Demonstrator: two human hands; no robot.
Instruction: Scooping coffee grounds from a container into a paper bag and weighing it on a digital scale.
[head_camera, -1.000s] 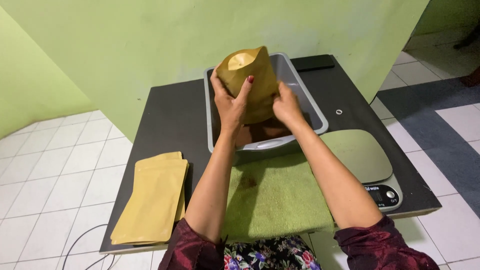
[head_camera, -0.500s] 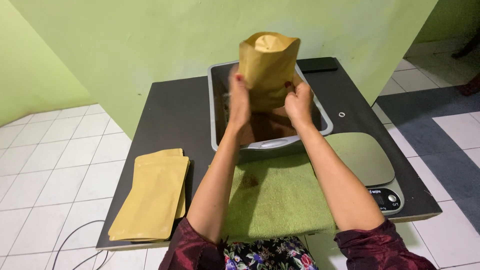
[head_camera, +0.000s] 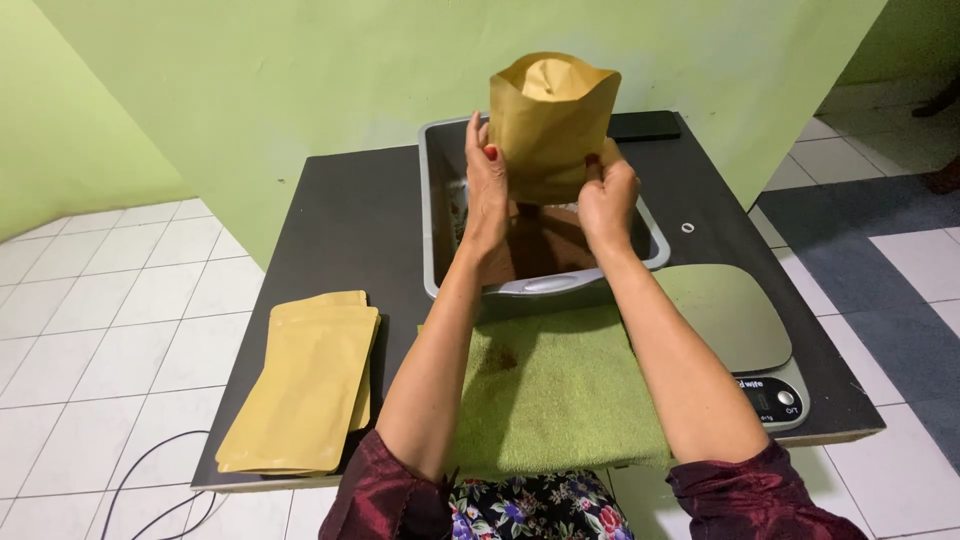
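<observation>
I hold a tan stand-up pouch (head_camera: 552, 125) upright above the far end of the grey tub (head_camera: 436, 240), its long axis vertical and its open mouth pointing up toward twelve o'clock. My left hand (head_camera: 486, 190) clamps the pouch's left edge, thumb on the front face; my right hand (head_camera: 606, 195) grips the lower right corner. The two hands sit apart, one at each side of the pouch base.

The tub lies on the dark counter (head_camera: 350, 230) at twelve o'clock from me, with brown powder (head_camera: 545, 250) in its bottom. A green towel (head_camera: 555, 385) covers the counter edge nearest me. At eight o'clock a stack of flat tan pouches (head_camera: 305, 390) lies at the counter's near left corner. At four o'clock a kitchen scale (head_camera: 735, 330) sits close to the right edge. Bare counter shows left of the tub, at ten o'clock. A black phone (head_camera: 648, 125) lies beside the tub's far right corner, and a small ring (head_camera: 687, 227) lies at two o'clock.
</observation>
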